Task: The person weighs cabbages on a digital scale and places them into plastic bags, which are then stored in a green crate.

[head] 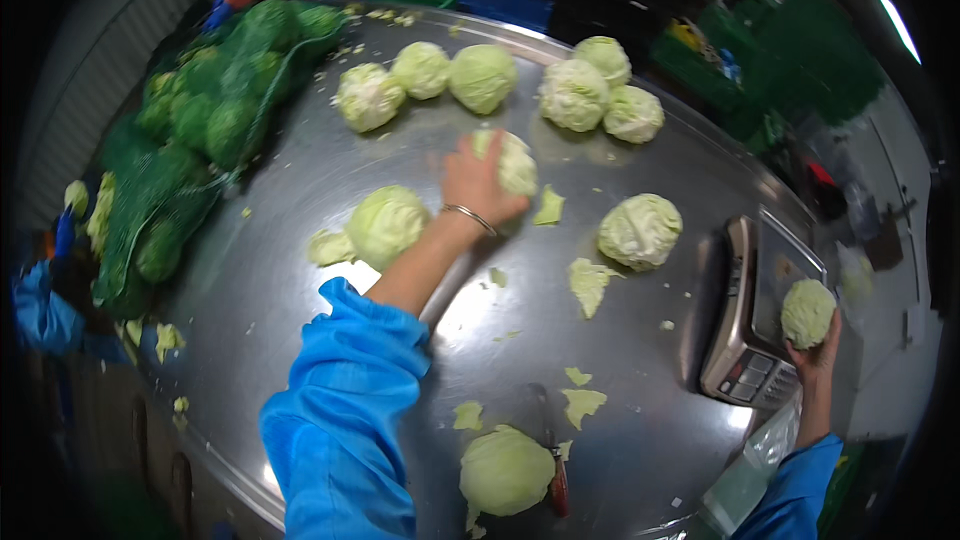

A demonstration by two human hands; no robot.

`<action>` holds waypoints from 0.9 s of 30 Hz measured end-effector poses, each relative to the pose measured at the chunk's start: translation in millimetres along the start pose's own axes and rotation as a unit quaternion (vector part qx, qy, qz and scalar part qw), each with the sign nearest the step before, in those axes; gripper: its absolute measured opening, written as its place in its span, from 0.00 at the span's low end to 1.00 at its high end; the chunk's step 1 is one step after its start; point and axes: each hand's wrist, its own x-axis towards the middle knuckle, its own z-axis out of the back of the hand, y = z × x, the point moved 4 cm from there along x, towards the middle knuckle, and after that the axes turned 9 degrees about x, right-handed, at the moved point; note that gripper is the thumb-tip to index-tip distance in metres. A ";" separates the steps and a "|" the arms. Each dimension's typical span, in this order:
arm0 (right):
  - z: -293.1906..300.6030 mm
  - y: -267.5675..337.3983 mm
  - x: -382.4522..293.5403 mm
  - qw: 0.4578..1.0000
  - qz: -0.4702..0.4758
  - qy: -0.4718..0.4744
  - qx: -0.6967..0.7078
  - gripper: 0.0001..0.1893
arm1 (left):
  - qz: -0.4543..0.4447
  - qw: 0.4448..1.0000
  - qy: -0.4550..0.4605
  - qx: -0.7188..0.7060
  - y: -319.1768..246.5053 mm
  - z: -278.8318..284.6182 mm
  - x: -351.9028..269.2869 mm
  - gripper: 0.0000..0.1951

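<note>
My left hand (480,184) is wrapped over the top of a cabbage (517,165) near the middle of the steel table. Whether that cabbage touches the tabletop is hidden. At the right, my right hand (819,356) grips a smaller cabbage (808,313) at the near edge of a digital weighing scale (784,270). Another cabbage (388,227) sits left of my left wrist, and one (641,232) lies between my left hand and the scale. Closest to me is a cabbage (506,470) with a red-handled knife (559,484) beside it.
Green net sacks of cabbages (217,120) line the table's left side. Several cabbages (484,79) stand along the far edge. Leaf scraps (590,285) litter the steel table (292,330). Plastic bags (754,472) lie below the scale. Gloved co-workers' hands (219,13) show at upper left and far left.
</note>
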 end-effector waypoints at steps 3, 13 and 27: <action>46.3 7.0 40.6 0.996 -0.036 0.023 -0.084 0.38 | -0.099 0.986 0.130 0.035 -28.5 24.6 -60.2 0.48; -13.8 105.6 80.5 0.559 0.500 -0.108 -0.653 0.25 | 0.046 0.977 -0.150 0.144 135.9 83.8 34.0 0.55; -395.9 -120.7 181.0 0.468 0.497 0.169 -0.711 0.44 | 0.028 0.973 -0.185 0.136 196.3 17.0 111.1 0.44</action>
